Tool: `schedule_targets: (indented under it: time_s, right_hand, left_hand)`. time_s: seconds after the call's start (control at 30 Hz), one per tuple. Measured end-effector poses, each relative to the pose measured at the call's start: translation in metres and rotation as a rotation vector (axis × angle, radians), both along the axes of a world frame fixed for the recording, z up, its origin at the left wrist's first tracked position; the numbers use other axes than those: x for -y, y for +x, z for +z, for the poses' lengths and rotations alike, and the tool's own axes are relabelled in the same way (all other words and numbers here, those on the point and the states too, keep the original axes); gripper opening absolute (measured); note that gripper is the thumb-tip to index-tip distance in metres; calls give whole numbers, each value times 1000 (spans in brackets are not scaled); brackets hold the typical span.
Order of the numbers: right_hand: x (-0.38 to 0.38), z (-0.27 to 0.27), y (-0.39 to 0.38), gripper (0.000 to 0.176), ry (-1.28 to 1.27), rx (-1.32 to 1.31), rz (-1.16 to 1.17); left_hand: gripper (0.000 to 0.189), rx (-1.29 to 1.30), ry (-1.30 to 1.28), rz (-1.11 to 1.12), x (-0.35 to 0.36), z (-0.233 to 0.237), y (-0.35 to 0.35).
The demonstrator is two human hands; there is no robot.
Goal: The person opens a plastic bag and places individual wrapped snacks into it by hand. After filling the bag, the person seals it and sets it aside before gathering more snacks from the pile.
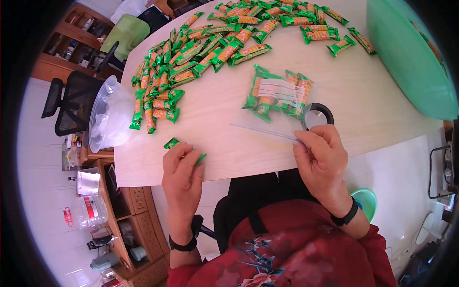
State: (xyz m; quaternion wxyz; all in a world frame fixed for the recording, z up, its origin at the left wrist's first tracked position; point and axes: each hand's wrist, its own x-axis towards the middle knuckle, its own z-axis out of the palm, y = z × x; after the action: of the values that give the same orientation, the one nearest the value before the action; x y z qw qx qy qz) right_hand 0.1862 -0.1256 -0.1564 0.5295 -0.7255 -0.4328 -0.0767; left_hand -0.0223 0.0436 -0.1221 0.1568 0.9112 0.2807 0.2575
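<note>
My right hand (321, 155) pinches the zip edge of a clear zip bag (260, 130) that lies on the table. Inside the bag are several green-and-orange snack packets (265, 103), partly behind a white printed label patch. My left hand (182, 179), at the table's front left, has its fingers closed over one small green snack packet (170, 142); the packet's ends stick out on both sides and its middle is hidden. Many similar loose snack packets (191, 52) lie in a heap across the far and left table.
A black ring, perhaps a tape roll (329, 112), lies beside the bag. A large green tub (411, 62) stands at the right, tilted in view. A clear bowl of plastic bags (111, 117) sits at the left table edge. An office chair (76, 103) stands beyond.
</note>
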Motion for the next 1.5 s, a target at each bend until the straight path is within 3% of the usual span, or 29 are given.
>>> schedule_targets:
  time_s: [0.07,0.27,0.4,0.47,0.5,0.57,1.03,1.13,1.2,1.5]
  right_hand:
    - [0,1,0,22,3,-2,11]
    - [1,3,1,19,25,1,13]
    - [2,3,2,18,28,-28,27]
    - [1,3,2,17,25,-35,32]
    - [0,3,2,17,35,-47,33]
    - [1,4,2,16,44,-61,29]
    - [2,5,3,16,93,-54,48]
    - [1,4,3,17,93,-47,48]
    - [1,4,3,17,91,-48,48]
    - [1,4,2,19,89,-53,43]
  left_hand:
    - [17,14,-75,-21,2,-2,1]
    - [14,-8,187,70,5,-5,8]
    - [13,175,171,13,34,18,6]
    - [10,380,21,-243,52,26,11]
    - [10,379,23,-240,56,25,16]
    - [12,425,-43,-459,61,23,28]
    - [18,353,26,-478,40,-3,83]
    - [20,291,133,-471,30,0,90]
    - [23,152,387,-409,26,11,98]
    - [31,92,356,-354,7,12,124]
